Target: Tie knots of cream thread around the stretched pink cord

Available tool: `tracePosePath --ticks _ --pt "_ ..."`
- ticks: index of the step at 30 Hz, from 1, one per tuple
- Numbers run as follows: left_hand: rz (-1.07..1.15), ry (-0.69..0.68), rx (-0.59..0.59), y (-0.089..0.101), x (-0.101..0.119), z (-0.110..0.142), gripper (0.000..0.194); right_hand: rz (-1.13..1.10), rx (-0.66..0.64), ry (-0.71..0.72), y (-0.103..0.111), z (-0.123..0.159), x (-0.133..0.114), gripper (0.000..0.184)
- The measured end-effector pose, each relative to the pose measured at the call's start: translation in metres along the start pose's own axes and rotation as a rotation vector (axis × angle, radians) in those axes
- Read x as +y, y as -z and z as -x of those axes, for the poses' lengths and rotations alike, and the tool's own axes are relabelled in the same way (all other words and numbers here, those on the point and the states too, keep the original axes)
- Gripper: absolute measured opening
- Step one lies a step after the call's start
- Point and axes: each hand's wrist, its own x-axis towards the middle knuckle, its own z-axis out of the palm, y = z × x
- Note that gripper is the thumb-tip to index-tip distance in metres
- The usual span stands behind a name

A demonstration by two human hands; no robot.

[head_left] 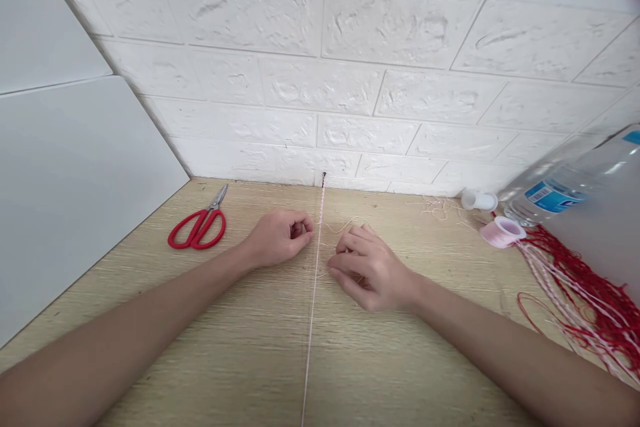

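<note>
A white wall with a raised brick pattern [350,87] rises behind a pale wood-grain table [240,347], and a smooth white panel [80,193] stands along the left side. At the right lies a tangled bundle of red and pale pink cords [595,300]; behind it, near the wall, is a clear plastic bottle with a blue label [555,197].

Over the middle of the table, the right hand [375,267] has its fingers bent inward, and the left hand [280,237] is loosely curled, thumb near forefinger. Whether either one grips anything cannot be told. A pair of scissors with red looped handles [202,219] lies beyond the left forearm, blades toward the wall.

A pale pink spool of thread [501,232] sits beside the bundle, with a small white spool [479,201] just behind it. Between the hands runs a taut, slender pink cord [314,293], thicker and braided near the wall, where it meets a small dark peg [324,174]. Fine yellowish thread [333,232] trails from the cord toward the right hand.
</note>
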Motion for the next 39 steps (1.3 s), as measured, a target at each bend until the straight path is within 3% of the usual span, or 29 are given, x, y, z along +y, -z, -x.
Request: tracePosePath --ticks 5,13,17,30,39 --pt "0.005 -0.007 -0.004 0.0003 0.0008 -0.0001 0.014 0.050 -0.110 0.112 0.0048 0.0002 0.0042 0.021" --pt "0.023 0.009 0.001 -0.0002 0.0000 0.0005 0.014 0.046 -0.069 0.128 0.0050 0.0027 0.0057 0.021" --pt "0.033 0.004 -0.006 -0.0002 -0.0008 0.0004 0.015 0.037 -0.124 0.146 0.0058 0.0014 0.0047 0.021" --pt "0.001 0.008 -0.015 0.0003 -0.0003 -0.0005 0.012 0.180 -0.111 -0.114 -0.0001 -0.0019 0.0035 0.032" --pt "-0.057 -0.049 -0.082 0.0031 0.0014 0.0010 0.013 0.154 -0.112 -0.113 -0.0018 -0.0029 0.0056 0.033"
